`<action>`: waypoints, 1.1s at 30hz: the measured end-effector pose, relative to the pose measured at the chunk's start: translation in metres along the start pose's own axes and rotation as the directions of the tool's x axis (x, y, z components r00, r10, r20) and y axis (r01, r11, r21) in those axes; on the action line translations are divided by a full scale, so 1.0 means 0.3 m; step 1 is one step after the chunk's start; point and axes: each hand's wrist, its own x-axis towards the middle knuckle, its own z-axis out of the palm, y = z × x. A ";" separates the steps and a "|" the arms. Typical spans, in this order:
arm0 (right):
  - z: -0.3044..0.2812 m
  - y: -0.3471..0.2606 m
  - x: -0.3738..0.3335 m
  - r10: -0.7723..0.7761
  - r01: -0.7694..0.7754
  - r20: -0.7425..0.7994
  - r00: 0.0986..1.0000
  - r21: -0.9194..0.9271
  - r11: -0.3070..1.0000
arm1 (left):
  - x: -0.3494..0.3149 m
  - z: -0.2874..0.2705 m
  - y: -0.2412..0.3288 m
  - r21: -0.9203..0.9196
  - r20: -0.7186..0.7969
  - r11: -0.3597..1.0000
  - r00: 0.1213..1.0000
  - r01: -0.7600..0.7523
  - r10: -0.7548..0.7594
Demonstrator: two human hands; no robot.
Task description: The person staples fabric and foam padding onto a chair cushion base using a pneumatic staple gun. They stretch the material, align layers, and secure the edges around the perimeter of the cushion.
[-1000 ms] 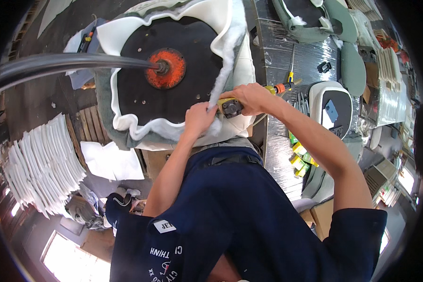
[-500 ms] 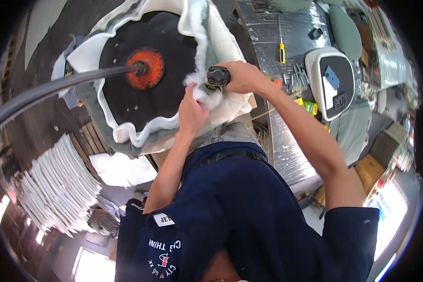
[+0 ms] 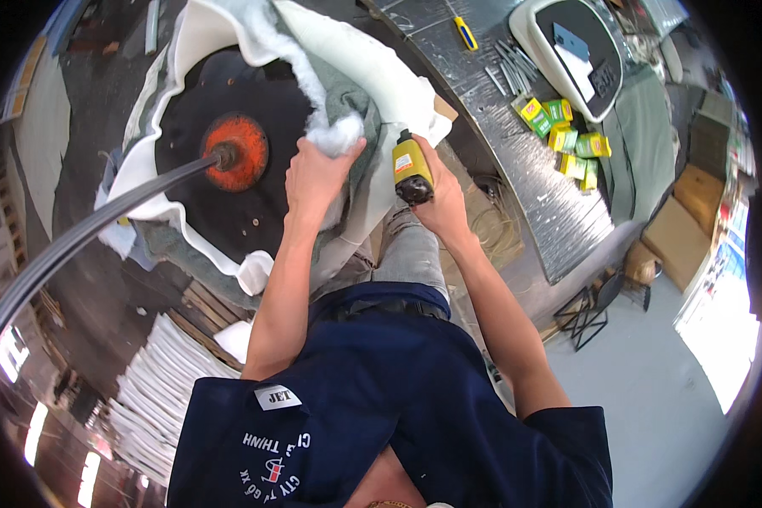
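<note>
Wadding (image 3: 339, 134): loose white strip, its fluffy end at the left hand (image 3: 322, 179), running up and away along the edge of the black round panel (image 3: 190, 93). Left hand has that end bunched between thumb and fingers. Right hand (image 3: 440, 190) is wrapped round a yellow power tool (image 3: 405, 159), just right of the left hand, the two apart. Can't tell if the tool's nose touches the cream cover (image 3: 343, 38) beyond it.

Grey-green fabric (image 3: 347, 95) sits between wadding and cover, ahead of the hands. Panel is left of the left hand, wavy white foam edging (image 3: 168, 212) around it. Orange-red disc (image 3: 254, 144) on the panel, dark pole (image 3: 102, 222) coming off it to the left.

Bench (image 3: 567, 241) is right of the right hand. On it: yellow-handled screwdriver (image 3: 465, 34), loose metal strips (image 3: 514, 68), green-yellow packs (image 3: 565, 138), white-rimmed pad (image 3: 601, 102) carrying a blue phone (image 3: 571, 40).

Stacked white sheets (image 3: 168, 385) near side, left of the left forearm. Folding stool (image 3: 586, 311) well right of the right forearm.
</note>
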 end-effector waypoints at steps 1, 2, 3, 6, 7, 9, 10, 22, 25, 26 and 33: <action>0.003 -0.004 -0.006 -0.008 0.008 0.002 1.000 -0.042 0.999 | -0.012 0.006 0.001 0.003 0.024 0.999 0.999 -0.044 0.044; 0.013 -0.006 -0.011 0.044 -0.044 0.007 0.999 -0.068 0.997 | -0.024 0.020 0.004 0.003 0.049 0.996 0.995 -0.086 0.086; 0.016 -0.015 -0.027 0.055 -0.055 -0.001 0.998 -0.070 0.996 | -0.043 0.031 0.012 0.001 0.074 0.993 0.990 -0.118 0.117; 0.025 -0.023 -0.043 0.051 -0.051 -0.019 0.999 -0.045 0.998 | 0.013 0.146 0.051 -0.108 -0.289 0.869 0.851 -0.484 0.438; 0.026 -0.017 -0.052 0.030 -0.030 -0.021 0.999 -0.008 1.000 | 0.046 0.158 0.059 -0.082 -0.376 0.843 0.800 -0.531 0.467; 0.016 -0.007 -0.045 0.030 -0.029 -0.005 1.000 0.035 0.999 | 0.114 0.146 0.024 -0.118 -0.321 0.813 0.797 -0.570 0.512; 0.012 -0.012 -0.042 0.055 -0.055 0.019 0.998 0.047 0.997 | 0.135 0.128 -0.006 -0.137 -0.283 0.802 0.799 -0.581 0.531; -0.012 -0.157 0.091 0.088 -0.116 0.193 0.977 0.137 0.984 | 0.196 0.119 -0.137 0.232 -0.422 0.760 0.642 -0.607 0.641; -0.008 -0.181 0.131 0.087 -0.113 0.189 0.978 0.134 0.984 | 0.215 0.122 -0.157 0.198 -0.434 0.765 0.645 -0.613 0.629; -0.013 -0.181 0.142 0.109 -0.129 0.207 0.972 0.084 0.988 | 0.223 0.130 -0.158 0.178 -0.440 0.754 0.635 -0.632 0.635; 0.044 -0.237 0.181 0.277 -0.290 0.138 0.951 0.089 0.953 | 0.352 0.032 -0.088 0.235 -0.217 0.508 0.465 -0.829 0.858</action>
